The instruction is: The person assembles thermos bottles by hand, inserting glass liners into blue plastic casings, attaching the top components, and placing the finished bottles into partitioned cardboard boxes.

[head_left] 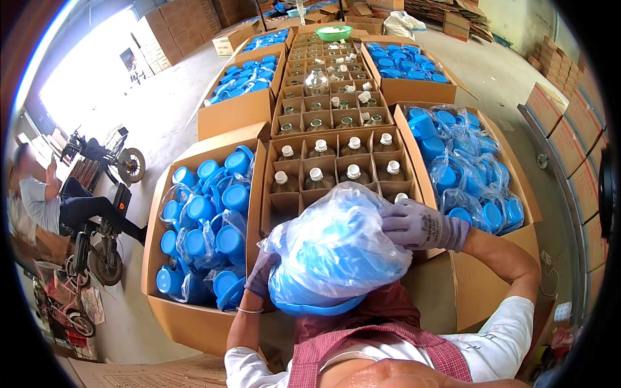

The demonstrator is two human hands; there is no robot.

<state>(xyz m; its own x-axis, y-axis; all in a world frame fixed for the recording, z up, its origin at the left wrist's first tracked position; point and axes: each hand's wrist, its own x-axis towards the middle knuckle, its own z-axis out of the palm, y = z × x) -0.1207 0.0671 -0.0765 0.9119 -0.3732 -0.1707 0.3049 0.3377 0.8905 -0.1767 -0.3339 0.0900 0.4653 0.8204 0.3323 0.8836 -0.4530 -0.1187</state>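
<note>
A clear plastic bag of blue caps [333, 249] sits against my chest, above a blue basin rim [317, 307]. My right hand [420, 225], in a pale purple glove, grips the bag's top right. My left hand [262, 275], also gloved, holds the bag's lower left side. Just beyond the bag stands a divided cardboard box of glass bottles with white stoppers [336, 169].
Open cardboard boxes of blue caps flank me, one left [204, 220] and one right [469, 168], with more bottle and cap boxes further back. A green bowl [334, 32] sits far ahead. A seated person [45, 204] and parked bikes are at left.
</note>
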